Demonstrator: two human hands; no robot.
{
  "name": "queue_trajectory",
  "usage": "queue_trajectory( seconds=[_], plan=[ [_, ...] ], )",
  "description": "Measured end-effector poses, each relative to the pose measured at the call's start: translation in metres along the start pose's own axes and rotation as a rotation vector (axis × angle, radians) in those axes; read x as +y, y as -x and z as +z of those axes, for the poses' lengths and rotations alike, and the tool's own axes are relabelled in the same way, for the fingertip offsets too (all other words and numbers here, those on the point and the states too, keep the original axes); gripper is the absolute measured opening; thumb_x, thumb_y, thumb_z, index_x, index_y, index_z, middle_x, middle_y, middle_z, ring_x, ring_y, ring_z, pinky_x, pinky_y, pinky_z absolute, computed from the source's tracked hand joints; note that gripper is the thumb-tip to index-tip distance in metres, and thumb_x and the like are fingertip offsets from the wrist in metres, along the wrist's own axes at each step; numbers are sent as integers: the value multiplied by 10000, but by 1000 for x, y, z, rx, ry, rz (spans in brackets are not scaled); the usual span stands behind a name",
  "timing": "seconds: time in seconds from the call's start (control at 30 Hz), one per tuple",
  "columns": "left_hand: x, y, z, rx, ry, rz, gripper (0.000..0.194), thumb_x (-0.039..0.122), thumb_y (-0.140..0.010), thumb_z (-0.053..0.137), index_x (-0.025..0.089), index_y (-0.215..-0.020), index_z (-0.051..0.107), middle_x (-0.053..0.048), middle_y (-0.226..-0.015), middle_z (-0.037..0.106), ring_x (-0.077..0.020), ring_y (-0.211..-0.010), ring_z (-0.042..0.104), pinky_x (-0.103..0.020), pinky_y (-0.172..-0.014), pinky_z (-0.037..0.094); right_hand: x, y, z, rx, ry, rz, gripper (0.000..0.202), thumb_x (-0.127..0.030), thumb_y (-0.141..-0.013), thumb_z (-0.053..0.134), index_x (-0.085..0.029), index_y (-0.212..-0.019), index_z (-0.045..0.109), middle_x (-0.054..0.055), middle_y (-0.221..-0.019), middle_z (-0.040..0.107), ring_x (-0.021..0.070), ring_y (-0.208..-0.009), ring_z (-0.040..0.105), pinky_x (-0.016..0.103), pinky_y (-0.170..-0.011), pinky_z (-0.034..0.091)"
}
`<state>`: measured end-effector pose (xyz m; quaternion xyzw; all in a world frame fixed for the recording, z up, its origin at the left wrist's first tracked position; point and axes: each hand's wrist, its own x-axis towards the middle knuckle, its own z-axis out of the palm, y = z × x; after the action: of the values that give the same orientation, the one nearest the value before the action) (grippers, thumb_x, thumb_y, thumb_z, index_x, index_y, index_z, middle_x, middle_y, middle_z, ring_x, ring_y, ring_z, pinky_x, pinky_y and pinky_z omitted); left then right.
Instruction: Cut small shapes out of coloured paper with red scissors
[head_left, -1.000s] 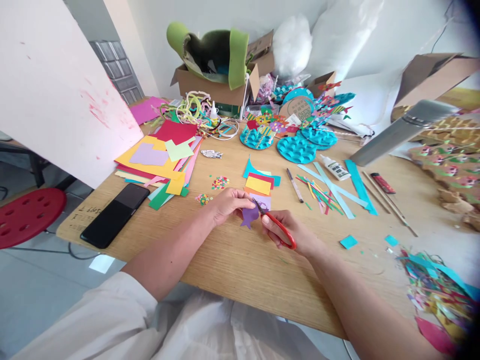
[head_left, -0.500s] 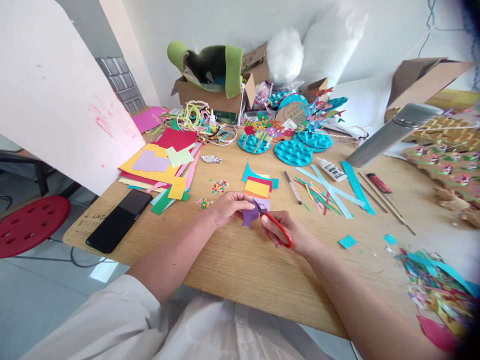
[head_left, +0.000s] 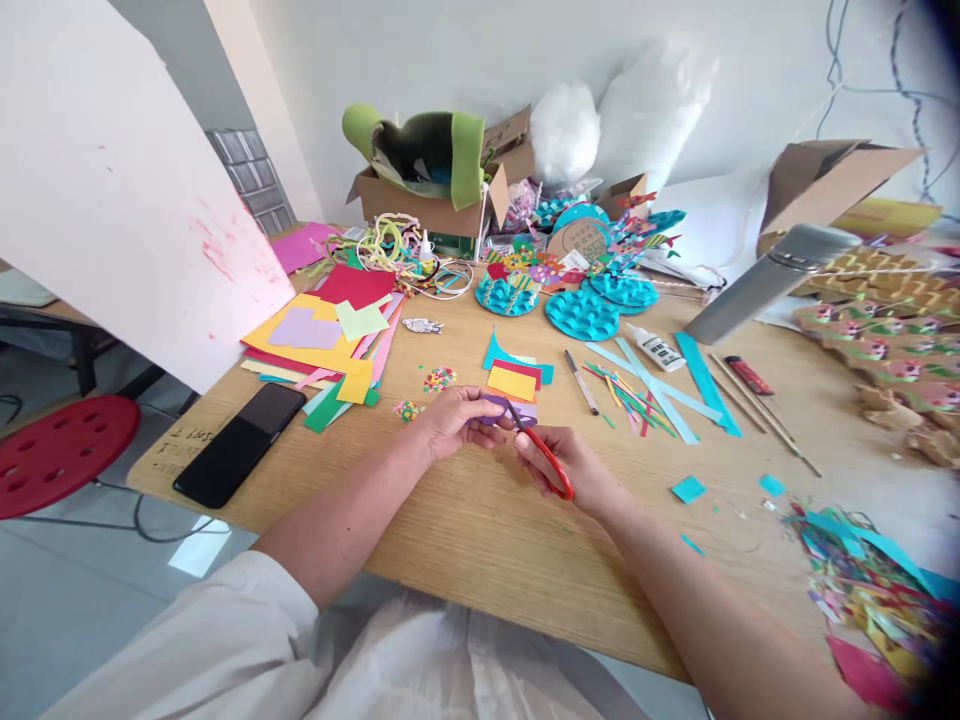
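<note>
"Purple paper scrap [head_left: 493,405], small and thin: where is it, and what has hold of it?"

"It's in the left hand [head_left: 459,420], pinched between thumb and fingers, over the pale wooden tabletop [head_left: 450,530] and just on the near side of the yellow paper rectangle [head_left: 513,382]. The right hand [head_left: 562,465] is wrapped round the scissors with red handles [head_left: 541,449]."

"Are the blades biting?"

"I can't tell. Their dark tips reach the purple, but whether they are inside a cut is too small to make out. Cutting looks like the step in hand, though."

"How would you do it well?"

"Hold the scissors fairly steady and turn the paper into them with the left fingers, taking short bites on any curve. Pinch close to the line so the thin sheet doesn't buckle, but mind that left thumb; it sits very near the metal."

"And the arms?"

"Both forearms slant in from the lower corners and the hands meet ahead of the body. The left wrist looks almost straight, its lower fingers curled under the thumb. The right fist points the blades forward and to the left. Low, relaxed elbows should help steady the snips."
</note>
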<state>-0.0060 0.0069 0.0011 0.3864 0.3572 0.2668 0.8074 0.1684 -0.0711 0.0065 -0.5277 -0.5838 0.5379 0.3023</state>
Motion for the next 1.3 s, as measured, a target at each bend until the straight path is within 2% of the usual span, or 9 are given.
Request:
queue_trajectory(
  seconds=[0.23, 0.4, 0.63, 0.93, 1.3],
  plan=[
    [1, -1, 0, 20, 23, 16, 143, 181, -680, 734, 96, -773, 666, -65, -723, 718, -99, -492, 625, -185, -438, 466, 0, 1, 1, 19, 13, -1, 533, -690, -817, 543, -190, -639, 489, -53, -418, 448, 83, -356, 397, 218, -390, 263],
    [1, 0, 0, 29, 24, 39, 177, 189, -646, 774, 84, -753, 681, -53, -679, 698, -91, -470, 600, -191, -434, 464, -1, 2, 2, 23, -2, 14, 558, -719, -804, 529, -180, -660, 525, -49, -400, 459, 84, -341, 392, 213, -382, 264],
    [0, -1, -1, 67, -6, 24, 202, 212, -621, 795, 95, -748, 691, -69, -716, 711, -108, -484, 618, -196, -427, 442, 1, 1, 2, 11, -7, 7, 532, -683, -800, 572, -179, -638, 521, -38, -384, 476, 78, -337, 379, 212, -388, 259],
    [1, 2, 3, 88, -26, 23, 192, 209, -620, 780, 101, -754, 695, -78, -718, 719, -108, -499, 621, -196, -451, 434, 2, 2, 4, -12, -4, 26, 559, -714, -826, 510, -172, -690, 537, -19, -466, 522, 90, -399, 445, 215, -401, 295],
    [2, 1, 1, 98, -129, 23, 200, 230, -613, 755, 99, -751, 696, -78, -679, 711, -114, -475, 611, -200, -434, 413, 1, 2, 1, -46, 32, 22, 587, -736, -822, 489, -172, -660, 518, -19, -470, 508, 79, -402, 438, 212, -400, 289]
  ],
)
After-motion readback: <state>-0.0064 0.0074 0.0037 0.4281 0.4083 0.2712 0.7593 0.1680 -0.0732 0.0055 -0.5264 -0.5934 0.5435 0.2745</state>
